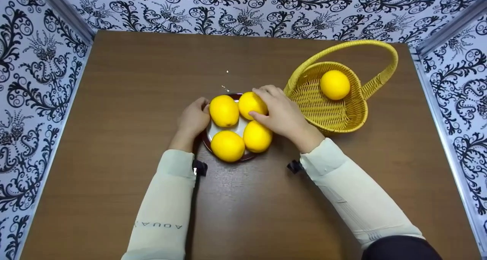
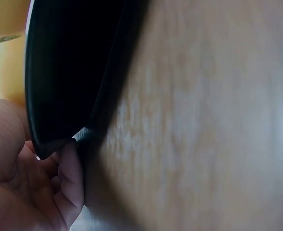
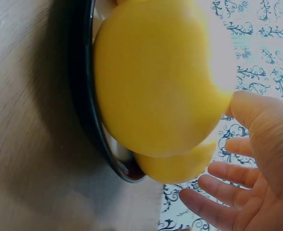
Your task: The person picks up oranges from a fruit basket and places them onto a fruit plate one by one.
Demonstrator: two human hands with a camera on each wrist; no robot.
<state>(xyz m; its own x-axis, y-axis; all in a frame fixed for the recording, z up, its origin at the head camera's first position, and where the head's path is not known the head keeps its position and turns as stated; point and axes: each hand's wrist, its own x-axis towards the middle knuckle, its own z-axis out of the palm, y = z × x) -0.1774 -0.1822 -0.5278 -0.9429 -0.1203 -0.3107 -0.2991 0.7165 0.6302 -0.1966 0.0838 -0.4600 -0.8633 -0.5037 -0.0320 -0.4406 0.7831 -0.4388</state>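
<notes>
Several yellow lemons sit on a round plate (image 1: 206, 141) with a white inside and a dark red rim. My left hand (image 1: 193, 119) holds the plate's left rim; in the left wrist view its thumb lies over the rim and its fingers (image 2: 70, 178) reach underneath. At the back right of the plate, my right hand (image 1: 281, 111) is spread over a lemon (image 1: 249, 104), thumb and forefinger overlapping it. The right wrist view shows those fingers (image 3: 223, 190) fairly straight, beside the fruit. A nearer lemon (image 3: 155, 82) fills much of that view.
To the right stands a yellow woven basket (image 1: 357, 119) with a tall arched handle (image 1: 357, 43), one lemon (image 1: 335, 85) inside. Small pale specks (image 1: 225, 88) lie behind the plate on the brown table (image 1: 133, 81). Patterned panels (image 1: 243, 8) border the table at back and sides.
</notes>
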